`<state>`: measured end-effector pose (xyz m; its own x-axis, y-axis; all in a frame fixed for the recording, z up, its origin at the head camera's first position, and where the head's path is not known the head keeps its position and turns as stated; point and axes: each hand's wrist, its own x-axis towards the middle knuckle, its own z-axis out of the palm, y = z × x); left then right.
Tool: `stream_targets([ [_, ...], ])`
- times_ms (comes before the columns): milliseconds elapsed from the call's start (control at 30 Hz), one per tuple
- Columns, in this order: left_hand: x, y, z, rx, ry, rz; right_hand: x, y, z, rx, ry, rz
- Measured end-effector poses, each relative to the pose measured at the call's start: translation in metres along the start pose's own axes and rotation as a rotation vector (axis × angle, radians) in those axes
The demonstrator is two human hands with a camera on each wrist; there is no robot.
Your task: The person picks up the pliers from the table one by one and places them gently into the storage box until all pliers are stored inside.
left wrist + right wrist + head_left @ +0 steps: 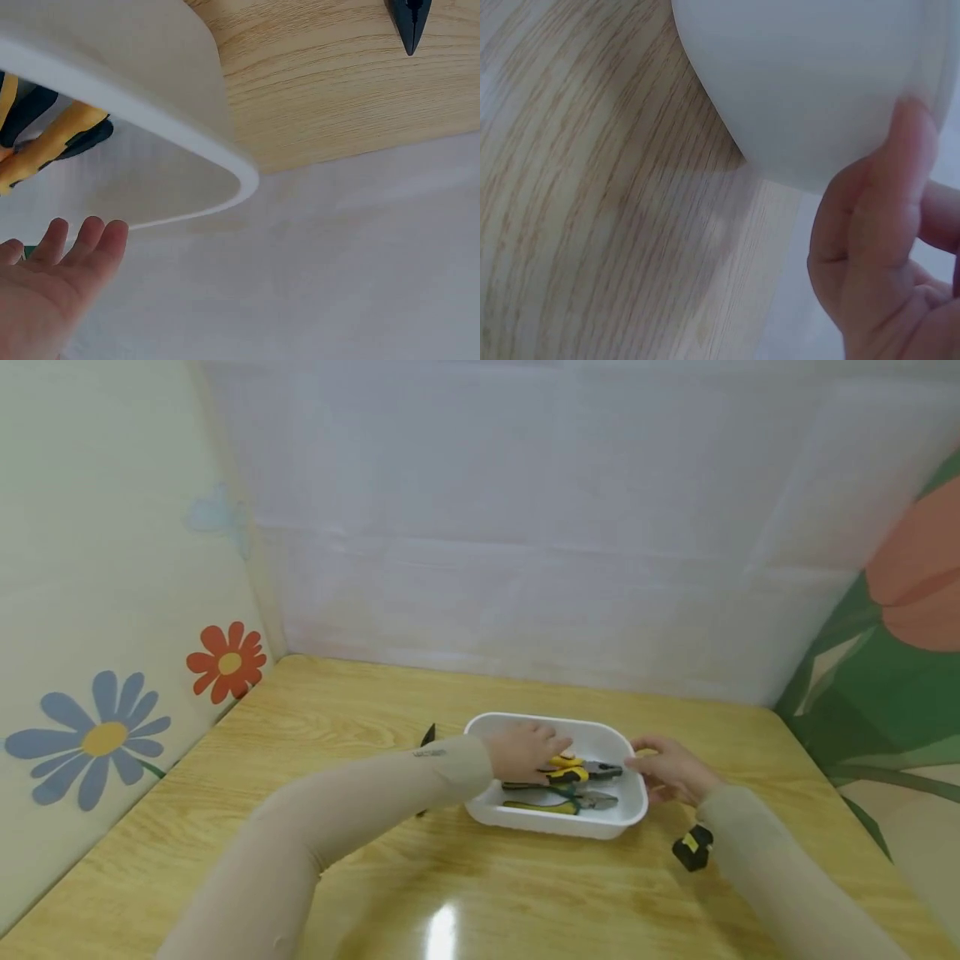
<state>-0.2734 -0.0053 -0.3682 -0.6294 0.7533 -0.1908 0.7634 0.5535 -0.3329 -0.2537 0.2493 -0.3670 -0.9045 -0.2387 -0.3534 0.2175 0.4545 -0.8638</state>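
A white plastic tray (555, 831) holds several pliers. Combination pliers (602, 770) have yellow and black handles; below them are pliers (596, 800) with dull yellow-green handles. My left hand (523, 752) reaches over the tray's left part, fingers loosely extended above the tools and partly covering them. Up close, yellow-and-black handles (64, 139) show inside the tray, and the left hand (67, 277) has nothing in its fingers. At the tray's right end, my right hand (670, 770) touches the rim; in the right wrist view a straight digit of that hand (885, 217) rests against the outer wall.
A black tape measure (693, 847) with a yellow label lies near my right wrist. Left of the tray is a dark pointed tool (428, 735), partly hidden by my left forearm. The wooden table (360, 702) meets a white backdrop (525, 527) behind.
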Motion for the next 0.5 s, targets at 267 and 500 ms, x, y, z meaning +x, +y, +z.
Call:
stream_targets([
  [267,-0.033,-0.005,-0.015,-0.108,0.057,-0.117,-0.001,0.002,-0.001,0.003,-0.001,-0.005],
  [500,-0.062,-0.016,-0.008,-0.233,0.15,-0.164,0.001,0.002,-0.003,-0.005,-0.005,0.001],
])
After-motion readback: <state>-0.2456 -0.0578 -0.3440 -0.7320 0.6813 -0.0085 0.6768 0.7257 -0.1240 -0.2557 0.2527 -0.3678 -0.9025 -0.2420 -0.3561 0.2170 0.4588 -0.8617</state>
